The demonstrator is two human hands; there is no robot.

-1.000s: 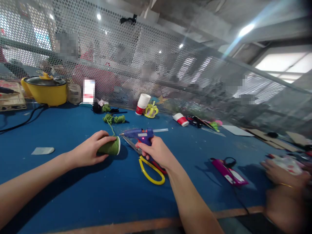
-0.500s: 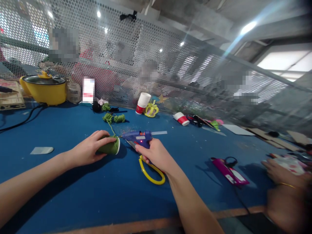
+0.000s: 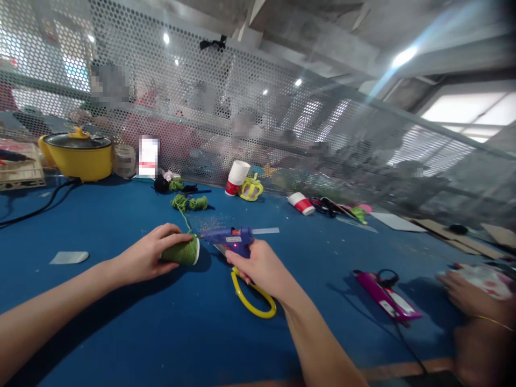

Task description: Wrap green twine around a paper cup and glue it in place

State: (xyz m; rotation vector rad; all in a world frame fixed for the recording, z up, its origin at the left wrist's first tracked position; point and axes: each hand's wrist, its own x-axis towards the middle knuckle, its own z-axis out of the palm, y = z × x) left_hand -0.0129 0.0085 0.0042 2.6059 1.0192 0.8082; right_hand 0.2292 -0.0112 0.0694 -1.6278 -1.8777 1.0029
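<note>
My left hand (image 3: 151,252) is wrapped round a paper cup (image 3: 183,251) covered in green yarn, lying on its side with its white rim to the right. A strand runs from the cup back to a green yarn bundle (image 3: 188,203). In my right hand (image 3: 260,266) is a blue glue gun (image 3: 231,239) with a small red light and a clear glue stick out of its back. Its nozzle is at the cup's rim end; whether it touches, I cannot tell. Scissors with yellow handles (image 3: 253,301) lie beneath the glue gun, partly hidden by it.
Stacked paper cups (image 3: 237,177) and a yellow woven basket (image 3: 251,189) stand at the back, near a tipped cup (image 3: 301,203). At left are a yellow electric pot (image 3: 78,158) and its cord. A purple power strip (image 3: 387,298) lies right, beside another person's hand (image 3: 463,293).
The whole view has shifted slightly, so things sit a little lower. My hands keep the same hold on the cup and the glue gun, with the nozzle still by the rim.
</note>
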